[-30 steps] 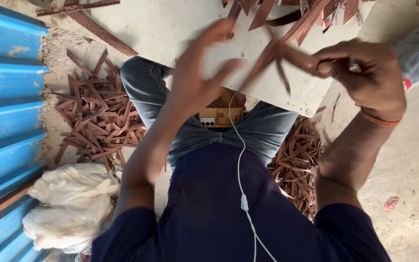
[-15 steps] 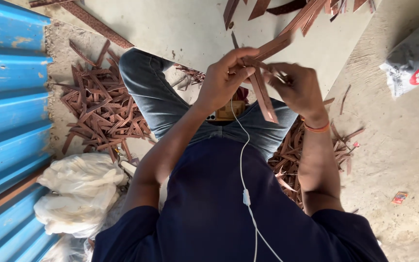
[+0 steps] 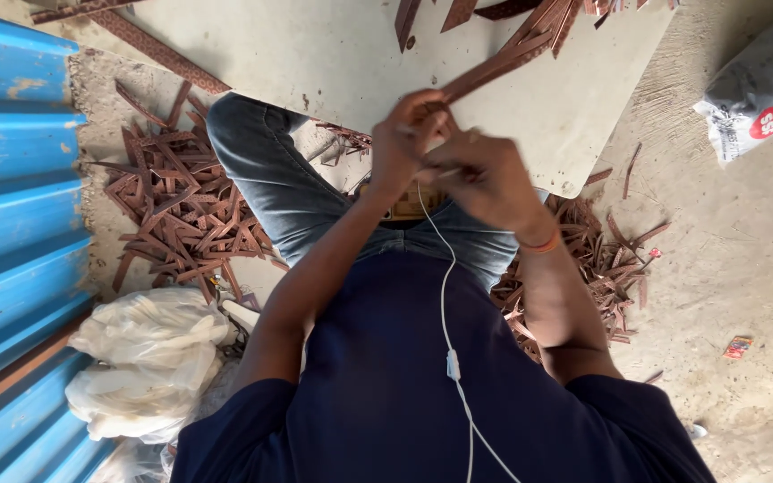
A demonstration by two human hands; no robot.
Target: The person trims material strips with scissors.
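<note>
My left hand [image 3: 409, 134] and my right hand [image 3: 483, 179] are pressed together over my lap, both gripping the near end of a long brown leather strip [image 3: 507, 64]. The strip runs up and to the right across a pale board [image 3: 315, 54] that rests on my knees. More brown strips [image 3: 574, 13] lie at the far edge of the board. An orange band circles my right wrist. A white earphone cable [image 3: 447, 304] hangs down my dark blue shirt.
Heaps of brown leather offcuts lie on the ground at left [image 3: 176, 210] and at right [image 3: 601, 268]. A blue corrugated sheet [image 3: 11, 206] lines the left side. White plastic bags [image 3: 140, 358] sit at lower left, a grey sack [image 3: 758, 80] at upper right.
My hands, apart a second ago with the right one far out, have come together over my lap. Both now hold one strip close to my body.
</note>
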